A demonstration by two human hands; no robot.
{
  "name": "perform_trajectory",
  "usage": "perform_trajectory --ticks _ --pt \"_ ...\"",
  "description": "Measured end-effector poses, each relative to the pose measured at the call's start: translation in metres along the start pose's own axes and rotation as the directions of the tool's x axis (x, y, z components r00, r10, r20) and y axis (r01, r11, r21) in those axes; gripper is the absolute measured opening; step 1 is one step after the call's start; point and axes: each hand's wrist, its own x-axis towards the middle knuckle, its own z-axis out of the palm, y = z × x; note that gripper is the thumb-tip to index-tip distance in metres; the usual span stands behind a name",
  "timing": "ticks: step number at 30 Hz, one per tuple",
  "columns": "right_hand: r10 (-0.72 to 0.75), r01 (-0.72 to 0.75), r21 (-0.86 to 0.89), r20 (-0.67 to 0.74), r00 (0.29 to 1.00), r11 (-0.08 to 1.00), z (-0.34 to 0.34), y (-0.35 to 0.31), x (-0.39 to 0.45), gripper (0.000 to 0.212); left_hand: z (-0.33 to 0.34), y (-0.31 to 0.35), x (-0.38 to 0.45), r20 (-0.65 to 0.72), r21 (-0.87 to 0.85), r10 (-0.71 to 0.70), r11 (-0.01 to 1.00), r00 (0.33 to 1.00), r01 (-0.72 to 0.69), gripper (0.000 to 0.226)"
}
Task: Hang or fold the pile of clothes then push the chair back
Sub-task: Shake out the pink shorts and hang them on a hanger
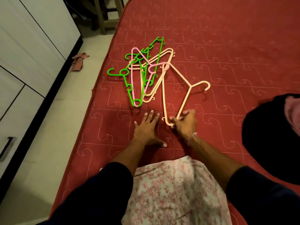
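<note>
A heap of green, pink and cream plastic hangers [142,75] lies on the red quilted mattress [227,54]. One cream hanger [184,101] sticks out to the right of the heap, and my right hand [185,121] grips its near corner. My left hand [146,129] rests flat on the mattress just left of it, fingers spread, holding nothing. A white garment with a pink floral print [175,189] lies between my forearms at the near edge. A black garment [266,140] lies bunched at the right.
White wardrobe doors with dark trim [24,62] run along the left, across a strip of pale floor. A pinkish cloth [78,61] lies on that floor. A beige plastic stool or chair [107,13] stands beyond the mattress's far left corner.
</note>
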Motion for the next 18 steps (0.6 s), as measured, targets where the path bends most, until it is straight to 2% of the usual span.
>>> perform_trajectory --ticks 2,3,6,9,13,16,18 --pt "0.165 -0.185 0.273 0.093 0.982 0.944 -0.005 -0.003 -0.019 0.054 0.001 -0.006 -0.007 -0.029 -0.096 0.019 0.995 0.999 -0.021 0.138" --pt "0.215 -0.256 0.353 0.151 0.965 0.900 -0.007 -0.005 -0.027 0.049 0.001 -0.010 -0.012 -0.040 -0.143 0.027 0.989 0.999 -0.033 0.131" --pt "0.252 -0.333 0.453 0.230 0.940 0.827 -0.018 -0.010 -0.055 0.030 -0.002 -0.021 -0.037 -0.076 -0.267 0.045 0.961 0.996 -0.064 0.103" --pt "0.255 -0.330 0.446 0.222 0.941 0.832 -0.025 -0.010 -0.087 0.021 -0.003 -0.040 -0.073 -0.151 -0.244 0.014 0.969 0.988 -0.051 0.078" --pt "0.195 -0.248 0.396 0.170 0.966 0.884 -0.029 0.004 -0.135 0.022 0.006 -0.073 -0.121 -0.273 -0.089 -0.105 0.993 0.956 0.083 0.066" --pt "0.173 -0.201 0.335 0.113 0.978 0.920 -0.032 0.011 -0.177 0.023 0.012 -0.084 -0.155 -0.241 0.007 -0.218 0.974 0.946 0.227 0.062" --pt "0.181 -0.199 0.298 0.088 0.980 0.934 -0.032 0.018 -0.206 0.022 0.015 -0.087 -0.178 -0.206 0.008 -0.313 0.947 0.927 0.321 0.063"
